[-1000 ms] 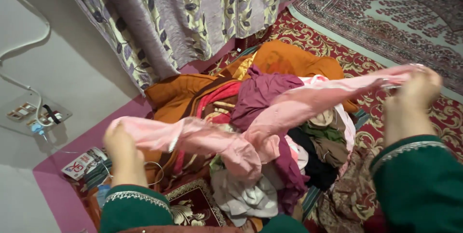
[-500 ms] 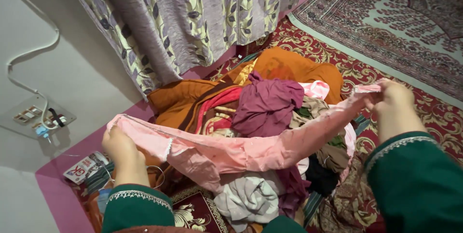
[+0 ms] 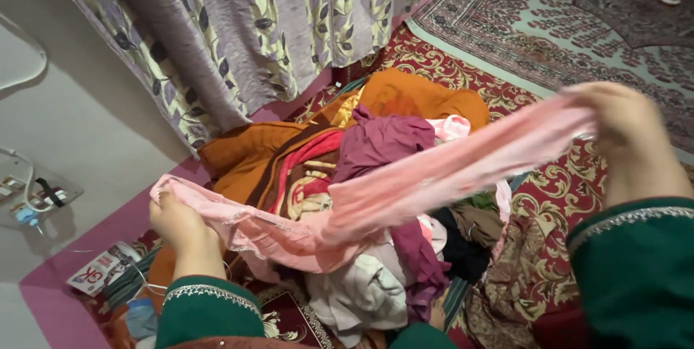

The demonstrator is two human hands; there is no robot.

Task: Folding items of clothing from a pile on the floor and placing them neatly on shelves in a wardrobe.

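The left hand (image 3: 179, 225) has its fingers closed on one end of a pink garment (image 3: 405, 186), and the right hand (image 3: 627, 128) grips the other end, raised higher — so the cloth stretches in a sagging band between them. It hangs just above a pile of clothes (image 3: 376, 175) on the red patterned carpet (image 3: 571, 183), with a leaf-print curtain (image 3: 253, 31) at the far left.

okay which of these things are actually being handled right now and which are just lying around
In hand:
left hand, gripping one end of the pink garment
right hand, gripping its other end, stretched above the pile

Lying about:
maroon cloth
orange cloth
grey-white cloth
leaf-print curtain
patterned carpet
wall socket plate
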